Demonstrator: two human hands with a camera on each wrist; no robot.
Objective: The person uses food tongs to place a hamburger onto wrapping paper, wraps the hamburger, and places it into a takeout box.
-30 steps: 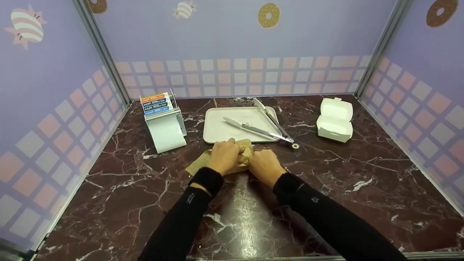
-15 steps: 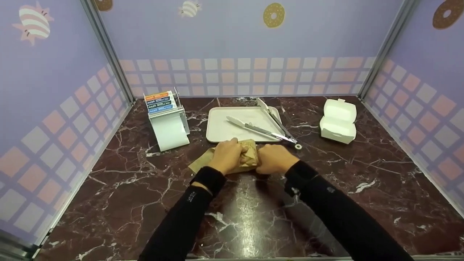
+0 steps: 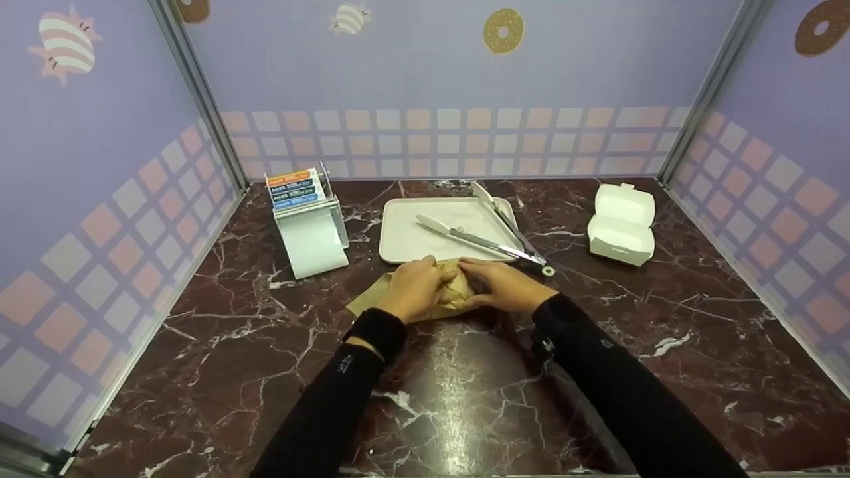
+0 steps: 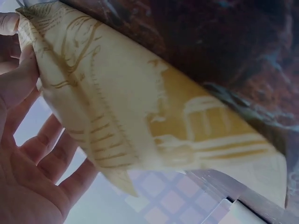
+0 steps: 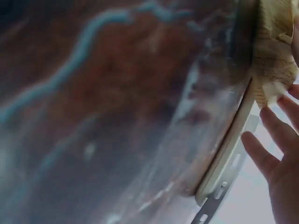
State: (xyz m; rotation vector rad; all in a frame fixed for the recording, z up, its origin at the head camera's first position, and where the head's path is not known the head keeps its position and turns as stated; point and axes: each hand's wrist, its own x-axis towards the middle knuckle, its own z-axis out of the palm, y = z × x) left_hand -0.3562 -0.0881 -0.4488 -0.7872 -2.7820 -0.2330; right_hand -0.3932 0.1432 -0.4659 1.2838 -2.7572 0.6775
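Note:
A bundle of printed tan wrapping paper (image 3: pixel 458 290) lies on the dark marbled table in front of the tray, a loose flap sticking out to the left. My left hand (image 3: pixel 415 287) grips its left part. In the left wrist view, thumb and fingertips pinch the paper (image 4: pixel 126 93) at its upper edge, and the printed flap hangs away from them. My right hand (image 3: pixel 505 285) holds the bundle's right end between thumb above-spread fingers, palm side facing it. The right wrist view shows the fingertips right at the paper (image 5: pixel 275 60). The bundle's contents are hidden.
Behind the hands is a cream tray (image 3: pixel 392 232), with splayed metal tongs (image 3: pixel 481 241) lying across its right side. A label dispenser (image 3: pixel 309 232) with a white strip hanging out stands at left. An open white clamshell box (image 3: pixel 622 226) sits at right. Patterned walls (image 3: pixel 425 66) enclose the table.
My right hand has gone from curled fingers to spread thumb and fingers around the bundle's right end, shifting slightly right. My left hand keeps its grip on the paper.

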